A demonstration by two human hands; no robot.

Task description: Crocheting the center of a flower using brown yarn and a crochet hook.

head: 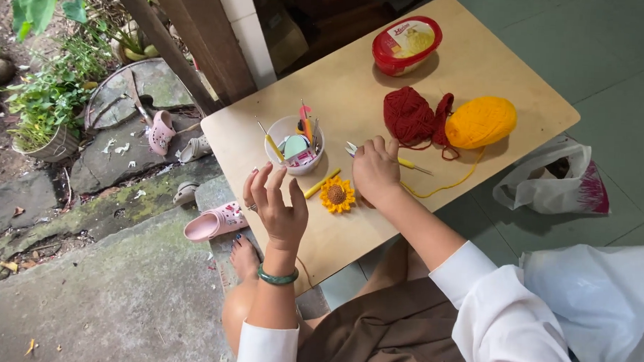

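- plants in the upper left of the frame, with flat stones and a pink sandal lying on them.
- second pink sandal at left centre, on the concrete step just beside the worktop edge.
- left hand in the lower middle, raised above the near worktop edge, fingers spread apart and holding nothing; a green bangle sits on the wrist.
- clear plastic cup just above that hand, standing upright and filled with hooks, pens and small bits.
- yellow-handled hook lying on the wood between the cup and a crocheted sunflower, yellow petals around a brown middle, flat on the worktop at centre frame.
- right hand just right of the sunflower, curled knuckles-up on the worktop; its fingers close together near small scissors and a yellow-handled tool, though i cannot tell whether they grip either.
- dark red yarn above the right hand, touching a yellow yarn ball to its right; a yellow strand trails back toward the hand.
- red-lidded tub at the upper middle.
- white plastic bag on the floor at right.
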